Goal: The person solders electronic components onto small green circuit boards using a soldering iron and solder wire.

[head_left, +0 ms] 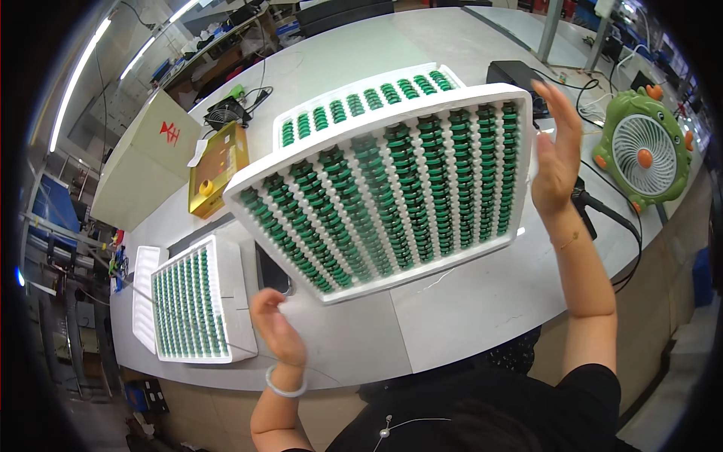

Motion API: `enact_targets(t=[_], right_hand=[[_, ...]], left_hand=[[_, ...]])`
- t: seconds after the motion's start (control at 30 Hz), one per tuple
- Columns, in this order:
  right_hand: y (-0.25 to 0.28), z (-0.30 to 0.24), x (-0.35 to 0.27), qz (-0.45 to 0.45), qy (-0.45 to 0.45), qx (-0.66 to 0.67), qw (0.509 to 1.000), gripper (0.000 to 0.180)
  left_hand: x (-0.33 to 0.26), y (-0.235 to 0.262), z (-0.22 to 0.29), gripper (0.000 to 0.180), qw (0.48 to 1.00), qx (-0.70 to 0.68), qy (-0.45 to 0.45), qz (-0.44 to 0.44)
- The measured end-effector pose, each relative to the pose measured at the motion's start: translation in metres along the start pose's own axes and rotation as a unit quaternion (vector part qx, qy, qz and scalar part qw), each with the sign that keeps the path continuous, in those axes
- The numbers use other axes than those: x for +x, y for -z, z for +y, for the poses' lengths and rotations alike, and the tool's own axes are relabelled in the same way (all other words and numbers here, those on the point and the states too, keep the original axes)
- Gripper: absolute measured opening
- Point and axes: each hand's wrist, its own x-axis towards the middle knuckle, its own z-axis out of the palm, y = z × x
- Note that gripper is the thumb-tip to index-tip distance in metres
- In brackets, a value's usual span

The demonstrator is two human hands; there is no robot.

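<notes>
Farthest left: a narrow white tray (144, 301) lies on the pale bench (467, 305), just beside a deeper white foam tray (235, 275) whose face shows rows of small green rings (188, 309).
Beige box: a large beige box (147, 162), with a red mark on its side, sits behind those two.
Yellow case: a shallow yellow case (219, 169) with a round yellow knob on top, to the right of the beige box.
Left hand: the left hand (279, 328) is raised and blurred, fingers loosely bent, nothing in its grasp; it is near the lower left corner of the tilted tray, apart from it. A white bracelet (285, 383) circles the wrist.
Tilted tray: a big white foam tray (301, 152) is centred over the bench between both hands, its face turned to the wearer and slanting, filled with columns of green coils (403, 177).
Rear tray: another white tray (360, 87) with green coils shows behind it.
Right hand: the right hand (556, 151) is open, fingers extended upward, alongside the tilted tray's right edge; I cannot tell whether it touches.
Far right: a green animal-shaped fan (644, 132) with orange details, a black cable (611, 215) nearby.
</notes>
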Motion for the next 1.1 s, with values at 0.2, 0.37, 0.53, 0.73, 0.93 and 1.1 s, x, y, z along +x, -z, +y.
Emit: enact_targets(t=[0.2,0.37,0.53,0.73,0.93,1.1], right_hand=[[-0.001,0.031,-0.091,-0.029,-0.429,0.226,0.874,0.054],[0.008,0.026,-0.09,-0.053,-0.468,0.232,0.851,0.053],[0.01,0.026,-0.09,0.005,-0.468,0.239,0.851,0.049],[0.006,0.027,-0.088,-0.006,-0.372,0.201,0.906,0.053],[0.003,0.035,-0.091,-0.017,-0.368,0.239,0.898,0.055],[0.021,0.051,-0.126,0.002,-0.461,0.261,0.848,0.052]], left_hand=[[0.018,-0.046,-0.043,0.057,0.96,-0.217,0.172,-0.026],[0.013,-0.067,-0.031,0.056,0.947,-0.265,0.182,-0.009],[0.015,-0.072,-0.035,0.055,0.958,-0.227,0.174,0.009],[0.018,-0.079,-0.041,0.054,0.97,-0.189,0.146,0.052],[0.017,-0.075,-0.054,0.051,0.955,-0.253,0.15,0.035],[0.016,-0.08,-0.045,0.049,0.938,-0.291,0.179,0.064]])
